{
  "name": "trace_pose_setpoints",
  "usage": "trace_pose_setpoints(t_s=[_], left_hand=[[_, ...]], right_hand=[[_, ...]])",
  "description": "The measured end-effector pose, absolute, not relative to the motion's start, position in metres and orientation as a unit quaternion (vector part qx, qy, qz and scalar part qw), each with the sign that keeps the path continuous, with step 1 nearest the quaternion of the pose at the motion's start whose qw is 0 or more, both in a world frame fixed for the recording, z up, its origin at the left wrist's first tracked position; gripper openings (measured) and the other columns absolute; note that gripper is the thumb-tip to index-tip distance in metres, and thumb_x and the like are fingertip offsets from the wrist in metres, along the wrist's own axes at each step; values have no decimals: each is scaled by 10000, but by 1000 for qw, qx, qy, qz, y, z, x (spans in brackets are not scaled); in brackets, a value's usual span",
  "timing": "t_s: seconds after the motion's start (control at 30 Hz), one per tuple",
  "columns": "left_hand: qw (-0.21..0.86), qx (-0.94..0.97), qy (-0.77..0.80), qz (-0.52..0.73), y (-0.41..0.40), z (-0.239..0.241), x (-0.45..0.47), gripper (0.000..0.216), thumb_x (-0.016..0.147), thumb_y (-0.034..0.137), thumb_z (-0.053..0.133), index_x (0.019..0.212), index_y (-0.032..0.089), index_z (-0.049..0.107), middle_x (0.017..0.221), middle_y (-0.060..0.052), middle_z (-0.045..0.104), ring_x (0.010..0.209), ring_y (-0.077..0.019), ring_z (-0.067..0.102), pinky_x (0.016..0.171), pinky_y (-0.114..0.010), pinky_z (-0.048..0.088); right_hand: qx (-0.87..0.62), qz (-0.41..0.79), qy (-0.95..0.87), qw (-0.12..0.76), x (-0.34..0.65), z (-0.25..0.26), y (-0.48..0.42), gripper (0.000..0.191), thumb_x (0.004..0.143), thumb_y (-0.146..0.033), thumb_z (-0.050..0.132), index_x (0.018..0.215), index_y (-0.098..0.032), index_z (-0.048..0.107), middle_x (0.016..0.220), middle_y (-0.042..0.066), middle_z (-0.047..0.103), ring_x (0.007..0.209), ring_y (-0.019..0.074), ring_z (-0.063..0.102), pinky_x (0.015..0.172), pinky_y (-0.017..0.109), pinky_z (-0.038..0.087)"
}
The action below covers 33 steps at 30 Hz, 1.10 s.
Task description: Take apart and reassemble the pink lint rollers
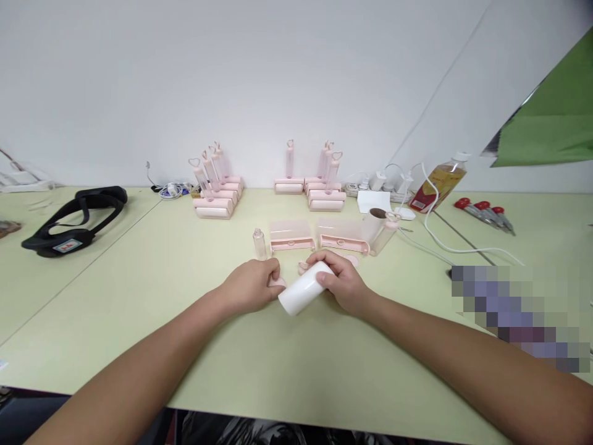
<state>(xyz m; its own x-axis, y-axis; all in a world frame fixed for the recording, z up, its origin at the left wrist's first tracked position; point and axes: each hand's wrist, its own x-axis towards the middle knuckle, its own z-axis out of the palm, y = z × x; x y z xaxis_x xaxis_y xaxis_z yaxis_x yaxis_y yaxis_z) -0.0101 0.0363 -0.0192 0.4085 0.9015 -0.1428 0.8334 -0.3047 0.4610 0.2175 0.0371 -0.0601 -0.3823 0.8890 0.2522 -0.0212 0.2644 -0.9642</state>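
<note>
My right hand [346, 285] grips a white lint-roller paper roll [301, 293], tilted with its lower end toward the left. My left hand [250, 284] pinches a small pink end cap [277, 282] close to that lower end; I cannot tell whether the two touch. Behind my right fingers a small pink piece [302, 267] is partly hidden. Just beyond the hands stand a clear pink handle [259, 246] and two pink roller cases with clear covers, a left case [293, 245] and a right case [343, 243]. Another paper roll [372, 227] stands beside a longer pink handle [385, 236].
Several assembled pink lint rollers [213, 207] stand along the wall, with more rollers [327, 199] nearer the middle. A black head strap [76, 225] lies left. Toward the right are a drink bottle [438, 185], white cables [435, 238], red-capped pens [484, 213] and a hanging green sheet [549, 123].
</note>
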Motion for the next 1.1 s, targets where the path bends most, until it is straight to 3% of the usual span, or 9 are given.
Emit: trace_pose_setpoints(t_s=[0.1, 0.17, 0.3, 0.43, 0.6, 0.7, 0.9, 1.0, 1.1], left_hand=[[243, 794, 554, 63, 36, -19, -10, 441, 732, 455, 614, 1096, 218, 541, 758, -19, 644, 631, -207, 584, 510, -272, 310], [248, 791, 557, 50, 36, -18, -10, 487, 719, 487, 625, 1120, 223, 541, 790, -27, 652, 652, -215, 595, 520, -276, 317], [270, 786, 555, 44, 36, -16, -10, 302, 724, 455, 621, 916, 225, 579, 805, -26, 656, 688, -208, 601, 535, -273, 331], [286, 772, 564, 60, 36, -17, -11, 326, 651, 464, 691, 816, 221, 549, 771, -7, 634, 646, -188, 572, 511, -263, 323], [250, 791, 548, 105, 36, -19, -9, 198, 764, 344, 543, 646, 214, 452, 629, 10, 539, 546, -149, 466, 496, -270, 267], [272, 761, 566, 160, 37, -20, -7, 192, 737, 249, 524, 609, 215, 385, 567, 29, 478, 521, -136, 441, 488, -259, 265], [432, 664, 530, 303, 37, -21, -4, 76, 774, 203, 462, 802, 235, 398, 587, 76, 478, 503, -126, 504, 502, -235, 361], [411, 692, 506, 311, 37, -21, -5, 145, 816, 208, 400, 946, 242, 455, 615, 77, 468, 517, -119, 448, 535, -239, 362], [380, 718, 499, 303, 37, -21, -7, 172, 792, 183, 381, 922, 232, 483, 643, 60, 458, 576, -127, 431, 568, -246, 352]], right_hand=[[-348, 526, -610, 480, 216, -60, 38, 344, 810, -469, 630, 1032, -222, 540, 810, -2, 537, 582, 112, 467, 473, 230, 373], [-351, 532, -590, 495, 215, -60, 39, 355, 809, -450, 637, 1061, -232, 517, 808, -16, 523, 530, 92, 446, 418, 213, 353], [-375, 527, -574, 501, 214, -60, 39, 334, 818, -429, 633, 1059, -235, 510, 795, -29, 509, 472, 80, 462, 363, 214, 380], [-381, 522, -562, 517, 213, -57, 40, 323, 809, -436, 641, 1019, -227, 513, 771, -29, 515, 502, 95, 510, 394, 231, 453], [-378, 530, -553, 520, 213, -55, 40, 302, 805, -432, 649, 979, -225, 514, 790, -15, 542, 565, 117, 556, 437, 250, 504], [-373, 532, -557, 518, 214, -56, 39, 278, 809, -418, 650, 961, -226, 518, 797, -14, 543, 567, 115, 550, 448, 260, 520], [-359, 534, -559, 523, 215, -55, 39, 281, 777, -394, 692, 896, -220, 506, 891, 0, 521, 666, 128, 573, 512, 298, 576], [-338, 551, -559, 519, 214, -54, 39, 318, 751, -389, 721, 866, -219, 477, 943, 9, 516, 741, 143, 583, 562, 313, 587], [-310, 566, -572, 506, 213, -53, 38, 349, 742, -392, 735, 857, -225, 451, 966, 14, 516, 756, 150, 578, 595, 334, 576]])
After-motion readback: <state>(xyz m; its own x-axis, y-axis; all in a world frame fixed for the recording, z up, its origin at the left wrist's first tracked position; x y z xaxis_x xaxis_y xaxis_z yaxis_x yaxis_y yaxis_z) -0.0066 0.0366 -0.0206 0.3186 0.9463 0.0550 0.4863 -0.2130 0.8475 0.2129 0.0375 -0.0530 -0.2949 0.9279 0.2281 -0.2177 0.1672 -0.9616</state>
